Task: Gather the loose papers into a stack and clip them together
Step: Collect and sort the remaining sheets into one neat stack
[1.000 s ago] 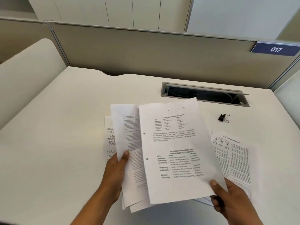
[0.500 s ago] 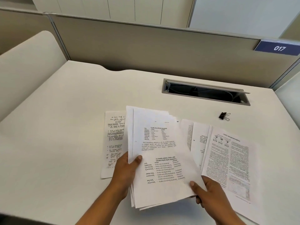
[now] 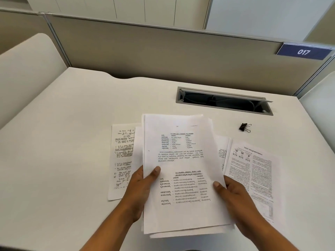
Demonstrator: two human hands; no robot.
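Note:
I hold a stack of printed white sheets (image 3: 181, 160) above the desk, its edges roughly lined up. My left hand (image 3: 141, 189) grips the stack's left edge with the thumb on top. My right hand (image 3: 233, 194) grips its right edge, thumb on the top page. A handwritten sheet (image 3: 121, 160) lies flat on the desk to the left, partly under the stack. A printed page with small diagrams (image 3: 253, 174) lies to the right, with another sheet (image 3: 223, 151) peeking out beside it. A black binder clip (image 3: 244, 127) rests on the desk at the upper right, apart from the papers.
The white desk (image 3: 63, 142) is bounded at the back by a beige partition (image 3: 163, 57) bearing a blue "017" plate (image 3: 304, 51). An open cable tray slot (image 3: 223, 100) with wires sits in the desk behind the papers. Neighbouring desk surfaces show at far left and right.
The fanned sheets in my hands have been drawn together into a squarer stack and shifted right. My right hand moved up onto the stack's right edge. The view tilted slightly.

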